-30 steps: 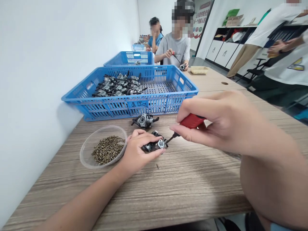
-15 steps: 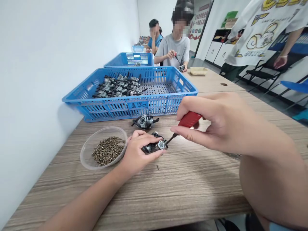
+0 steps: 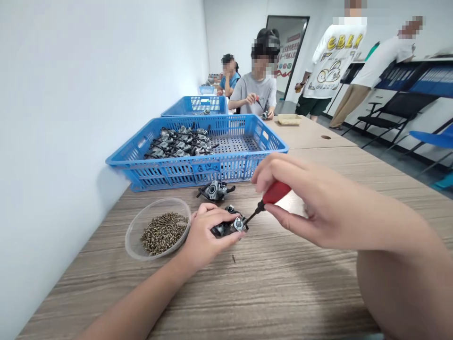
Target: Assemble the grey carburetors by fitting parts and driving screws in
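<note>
While the left hand [image 3: 203,236] clamps a small metal carburetor-like part [image 3: 230,225] flat on the bench, toward its left edge, the right hand [image 3: 311,203] is closed round a red-handled screwdriver [image 3: 269,198], whose tip sits on the part's bright flange. The part looks like cast metal: stiff, dense for its size, lumpy with bosses and a black lever, so probably best gripped across the body, not by the thin lever. The screwdriver handle is smooth plastic, the shaft thin and dark; it could slip off the screw head if tilted.

One loose screw [image 3: 233,258] lies on the woodgrain top just nearer than the part. Left of the hand sits a clear plastic bowl [image 3: 136,236] of brassy screws [image 3: 163,232], small and easy to scatter. Just beyond lies a second part [image 3: 215,191], apart from the first. Behind it a blue perforated crate [image 3: 198,167] holds more of these parts in its far-left corner. Further along is another blue crate [image 3: 194,105], then a seated person [image 3: 253,89] with a similar screwdriver. Two people stand at far right.
</note>
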A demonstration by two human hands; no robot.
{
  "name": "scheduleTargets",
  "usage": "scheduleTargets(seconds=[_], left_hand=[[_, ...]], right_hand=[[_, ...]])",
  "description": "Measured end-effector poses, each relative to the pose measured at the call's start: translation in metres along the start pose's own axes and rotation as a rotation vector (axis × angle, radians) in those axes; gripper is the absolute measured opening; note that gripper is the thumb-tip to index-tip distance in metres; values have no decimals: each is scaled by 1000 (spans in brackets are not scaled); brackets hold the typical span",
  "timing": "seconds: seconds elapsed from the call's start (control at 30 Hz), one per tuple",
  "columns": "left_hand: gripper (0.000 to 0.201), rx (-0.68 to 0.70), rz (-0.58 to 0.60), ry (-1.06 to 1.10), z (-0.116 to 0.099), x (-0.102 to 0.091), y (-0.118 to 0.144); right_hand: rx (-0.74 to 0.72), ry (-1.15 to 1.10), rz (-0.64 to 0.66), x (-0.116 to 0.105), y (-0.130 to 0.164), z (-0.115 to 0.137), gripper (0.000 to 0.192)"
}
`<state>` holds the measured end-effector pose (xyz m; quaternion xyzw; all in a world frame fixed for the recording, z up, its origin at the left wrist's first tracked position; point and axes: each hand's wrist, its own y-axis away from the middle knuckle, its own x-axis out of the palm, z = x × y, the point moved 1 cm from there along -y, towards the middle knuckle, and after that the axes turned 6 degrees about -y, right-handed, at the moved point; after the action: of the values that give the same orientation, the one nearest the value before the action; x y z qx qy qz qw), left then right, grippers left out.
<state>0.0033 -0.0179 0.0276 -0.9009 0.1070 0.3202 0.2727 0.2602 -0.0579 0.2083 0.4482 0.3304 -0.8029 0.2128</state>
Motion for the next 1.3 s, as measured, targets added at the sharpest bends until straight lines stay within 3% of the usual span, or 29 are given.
scheduleTargets(seconds=[0.1, 0.17, 0.27, 0.37, 0.47, 0.53, 0.63, 0.73, 0.87, 1.07, 1.17, 1.3], left_hand=[[36, -10, 5, -2, -1, 0, 0], [38, -24, 6, 8, -1, 0, 0], [36, -30, 14, 36, -3, 0, 0], [32, -30, 43, 78, -4, 0, -1], [32, -38, 64, 115, -4, 1, -2], [32, -49, 76, 127, -4, 2, -2], [32, -65, 95, 136, -5, 3, -2], [32, -80, 115, 125, -8, 3, -2], [35, -87, 140, 101, -10, 3, -1], [45, -89, 202, 21, -12, 1, 1], [42, -85, 235, -1, -14, -1, -1], [44, -92, 266, -18, -16, -5, -2]], right_hand=[[-29, 11, 33, 1, 0, 1, 4], [-19, 131, -23, 2, -1, 0, 19], [34, 266, -116, 4, 0, 1, 16], [26, 136, -47, 3, 4, 6, 24], [1, 27, 55, 2, 7, 10, 14], [12, 104, 44, 2, 5, 10, 9], [63, 253, -36, 4, 3, 10, 21], [67, 182, -51, 5, 4, 15, 5], [27, 69, 32, 7, 5, 22, 12], [91, 346, -68, 10, -3, 11, 25], [83, 271, -70, 9, 1, 13, 9], [-23, 158, -49, 8, 4, 18, 16]])
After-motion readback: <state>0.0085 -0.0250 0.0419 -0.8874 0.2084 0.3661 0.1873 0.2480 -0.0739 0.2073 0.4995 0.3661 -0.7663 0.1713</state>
